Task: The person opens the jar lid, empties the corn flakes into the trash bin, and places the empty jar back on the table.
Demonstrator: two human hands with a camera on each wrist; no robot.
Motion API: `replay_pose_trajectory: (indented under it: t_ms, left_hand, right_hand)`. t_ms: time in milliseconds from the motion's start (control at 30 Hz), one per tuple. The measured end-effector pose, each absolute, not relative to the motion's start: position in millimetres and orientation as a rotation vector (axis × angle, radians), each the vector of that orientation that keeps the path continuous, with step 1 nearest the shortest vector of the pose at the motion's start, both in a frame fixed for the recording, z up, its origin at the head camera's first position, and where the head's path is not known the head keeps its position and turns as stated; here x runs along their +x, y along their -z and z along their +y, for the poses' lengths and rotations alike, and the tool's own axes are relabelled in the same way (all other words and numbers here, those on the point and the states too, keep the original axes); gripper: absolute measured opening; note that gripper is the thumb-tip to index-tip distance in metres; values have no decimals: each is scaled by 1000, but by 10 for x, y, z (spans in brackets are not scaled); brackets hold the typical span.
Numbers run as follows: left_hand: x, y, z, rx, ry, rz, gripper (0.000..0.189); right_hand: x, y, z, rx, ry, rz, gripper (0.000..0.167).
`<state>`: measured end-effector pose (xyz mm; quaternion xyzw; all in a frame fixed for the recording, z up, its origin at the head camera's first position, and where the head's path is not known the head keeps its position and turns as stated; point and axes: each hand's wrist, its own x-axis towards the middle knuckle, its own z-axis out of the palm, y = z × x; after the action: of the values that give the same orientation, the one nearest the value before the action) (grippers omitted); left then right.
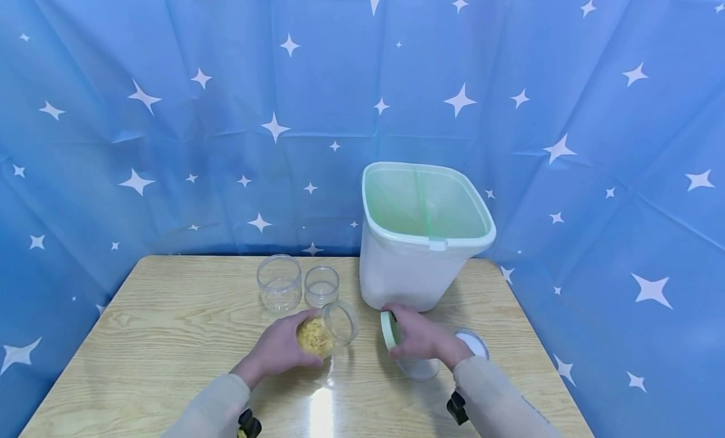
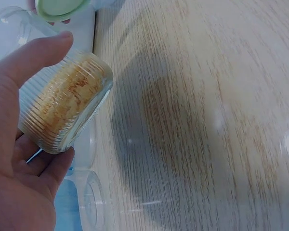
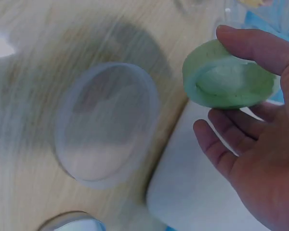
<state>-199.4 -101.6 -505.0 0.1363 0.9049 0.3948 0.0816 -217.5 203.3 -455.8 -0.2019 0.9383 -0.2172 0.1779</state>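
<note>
My left hand (image 1: 285,345) grips a clear ribbed jar (image 2: 70,101) holding a yellowish, flaky food. The jar is tipped on its side above the table, its mouth toward the right in the head view. A pale green round lid (image 3: 231,79) is pinched between the thumb and fingers of my right hand (image 1: 419,334), with its hollow side showing in the right wrist view. Lid and jar are apart. Below the right hand, a translucent round lid (image 3: 108,125) lies flat on the wooden table (image 1: 187,337).
Two clear containers, a larger one (image 1: 279,284) and a smaller one (image 1: 321,286), stand behind the left hand. A white bin (image 1: 396,268) with a green-tinted inside stands at the back right. Near the right forearm lies a round silvery-rimmed piece (image 1: 474,342). A blue starred curtain (image 1: 317,111) hangs behind.
</note>
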Motion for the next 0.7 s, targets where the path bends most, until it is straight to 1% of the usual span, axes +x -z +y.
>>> replay_pose_trajectory:
  t_ms: [433,533,700]
  left_hand:
    - [-1977,5054,-1050,369,-1174,2733,94]
    - [-1977,5058,-1060,365,-1163,2739,93]
    - [-1975,5063,-1068,357,-1143,2751,94]
  right_hand:
    - [-2100,4823,1994,-600,790,2627,87]
    - [-2072,4884,1968,-609,789,2641,86]
    - [-2049,4954,1956,-539,792,2658,90]
